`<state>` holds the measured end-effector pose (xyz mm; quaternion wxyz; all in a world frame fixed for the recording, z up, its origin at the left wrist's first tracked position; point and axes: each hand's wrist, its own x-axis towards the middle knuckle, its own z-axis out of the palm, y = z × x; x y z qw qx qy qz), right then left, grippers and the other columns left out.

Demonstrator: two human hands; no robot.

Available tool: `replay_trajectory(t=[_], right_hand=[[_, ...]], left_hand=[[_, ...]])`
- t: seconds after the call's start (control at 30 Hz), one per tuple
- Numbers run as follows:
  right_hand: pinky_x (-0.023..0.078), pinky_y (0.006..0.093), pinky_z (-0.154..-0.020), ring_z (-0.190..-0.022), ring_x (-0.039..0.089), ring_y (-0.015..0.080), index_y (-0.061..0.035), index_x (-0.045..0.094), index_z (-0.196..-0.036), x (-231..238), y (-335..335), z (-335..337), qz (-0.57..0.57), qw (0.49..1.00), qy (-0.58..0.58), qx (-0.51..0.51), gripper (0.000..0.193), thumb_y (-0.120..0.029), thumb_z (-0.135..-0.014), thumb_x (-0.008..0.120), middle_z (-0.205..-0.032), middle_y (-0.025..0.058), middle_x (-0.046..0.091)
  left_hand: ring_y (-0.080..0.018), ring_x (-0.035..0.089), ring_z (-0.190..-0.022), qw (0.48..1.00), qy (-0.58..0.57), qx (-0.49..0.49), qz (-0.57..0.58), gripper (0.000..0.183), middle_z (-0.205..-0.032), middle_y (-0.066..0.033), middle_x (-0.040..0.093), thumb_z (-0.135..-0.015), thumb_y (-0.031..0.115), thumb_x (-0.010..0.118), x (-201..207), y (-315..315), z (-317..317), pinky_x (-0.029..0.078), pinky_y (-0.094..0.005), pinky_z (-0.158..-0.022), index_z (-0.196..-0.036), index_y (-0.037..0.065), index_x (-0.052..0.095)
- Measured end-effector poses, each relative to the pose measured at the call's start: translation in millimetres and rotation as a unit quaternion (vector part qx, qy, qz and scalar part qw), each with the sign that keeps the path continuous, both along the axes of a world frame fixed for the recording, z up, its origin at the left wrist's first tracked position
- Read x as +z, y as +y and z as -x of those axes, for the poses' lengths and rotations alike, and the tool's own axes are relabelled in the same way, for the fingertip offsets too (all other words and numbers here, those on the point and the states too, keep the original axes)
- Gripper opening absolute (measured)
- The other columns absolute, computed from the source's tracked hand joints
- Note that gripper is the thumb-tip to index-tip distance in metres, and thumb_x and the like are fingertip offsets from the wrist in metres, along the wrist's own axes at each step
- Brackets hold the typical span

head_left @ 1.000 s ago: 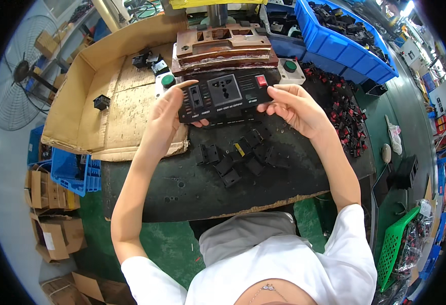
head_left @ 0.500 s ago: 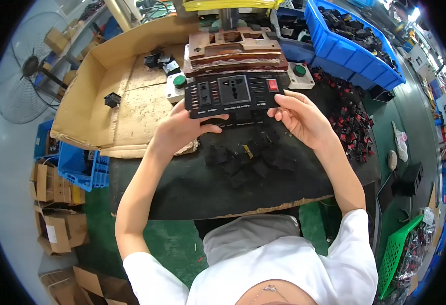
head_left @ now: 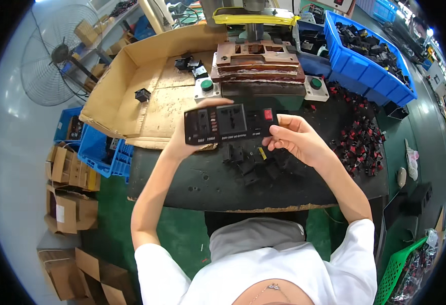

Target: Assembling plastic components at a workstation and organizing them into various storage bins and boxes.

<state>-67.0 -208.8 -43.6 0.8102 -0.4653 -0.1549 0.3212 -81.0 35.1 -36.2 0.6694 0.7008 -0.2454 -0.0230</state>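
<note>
A black socket panel point(head_left: 257, 125) with a square outlet and a red rocker switch point(head_left: 268, 114) is held up over the dark worktable. My left hand point(head_left: 178, 141) grips its left end, with most of the fingers hidden behind the panel. At the right end my right hand point(head_left: 295, 138) pinches the edge near the switch, thumb in front and fingers curled. Several loose black plastic parts point(head_left: 248, 168) lie on the table below the panel, with a small yellow piece point(head_left: 262, 153) among them. Behind it stands a brown layered fixture point(head_left: 258, 66).
Green push buttons on white boxes point(head_left: 206, 85) point(head_left: 316, 83) flank the fixture. A cut-open cardboard box point(head_left: 131, 114) holds a few black parts at left. Red-and-black switches point(head_left: 360, 147) are heaped at right, below a full blue bin point(head_left: 370, 71).
The panel has come lower and nearer to me, with both hands still on it. My left hand now reaches farther behind its left end. The whole view has shifted slightly.
</note>
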Motion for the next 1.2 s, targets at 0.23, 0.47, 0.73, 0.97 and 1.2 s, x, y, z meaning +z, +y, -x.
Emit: replay_trajectory(t=[0.23, 0.47, 0.73, 0.97, 1.2], right_hand=[[0.049, 0.0233, -0.068, -0.073, 0.060, 0.0147, 0.0009, 0.052, -0.099, 6, 17, 7, 0.050, 0.995, -0.074, 0.050, 0.024, -0.020, -0.088, 0.046, -0.081, 0.0105, 0.059], [0.048, 0.0199, -0.065, -0.073, 0.059, 0.0113, 0.0009, 0.053, -0.096, 1, -1, -8, 0.095, 0.990, -0.067, -0.083, 0.025, -0.021, -0.090, 0.043, -0.078, 0.0081, 0.059], [0.047, 0.0171, -0.060, -0.067, 0.055, 0.0083, -0.0005, 0.054, -0.092, -11, 10, -19, 0.096, 0.990, -0.040, -0.094, 0.020, -0.017, -0.090, 0.044, -0.076, 0.0053, 0.058], [0.046, 0.0157, -0.060, -0.066, 0.055, 0.0082, -0.0010, 0.054, -0.093, -15, 10, -20, 0.116, 0.987, -0.041, -0.102, 0.020, -0.018, -0.090, 0.043, -0.078, 0.0046, 0.057], [0.044, 0.0189, -0.061, -0.065, 0.054, 0.0084, -0.0008, 0.054, -0.092, 4, 6, -11, 0.171, 0.977, -0.083, -0.094, 0.018, -0.016, -0.088, 0.046, -0.076, 0.0040, 0.057]], left_hand=[[-0.0141, 0.052, -0.094, 0.968, 0.016, 0.224, 0.109, 0.042, -0.104, -0.0064, 0.054, -0.074, 0.009, 0.061, -34, 96, 69, 0.042, -0.0289, -0.085, -0.112, 0.000, 0.046], [-0.0297, 0.048, -0.101, 0.842, -0.161, 0.267, 0.441, 0.045, -0.118, -0.0200, 0.044, -0.085, 0.023, 0.048, -74, 220, 176, 0.041, -0.0419, -0.085, -0.118, -0.006, 0.037], [-0.0191, 0.056, -0.080, 0.705, 0.086, 0.563, 0.424, 0.021, -0.087, -0.0101, 0.058, -0.079, 0.017, 0.061, -157, 254, 209, 0.049, -0.0307, -0.072, -0.092, 0.002, 0.054], [-0.0372, 0.022, -0.123, 0.669, 0.065, 0.260, 0.693, 0.073, -0.134, -0.0305, 0.009, -0.086, 0.027, 0.050, -70, 365, 126, 0.036, -0.0395, -0.096, -0.127, -0.012, 0.002], [-0.0338, 0.040, -0.113, 0.691, 0.079, 0.524, 0.492, 0.057, -0.124, -0.0249, 0.034, -0.085, 0.018, 0.048, -94, 330, 105, 0.039, -0.0433, -0.092, -0.128, -0.001, 0.016]])
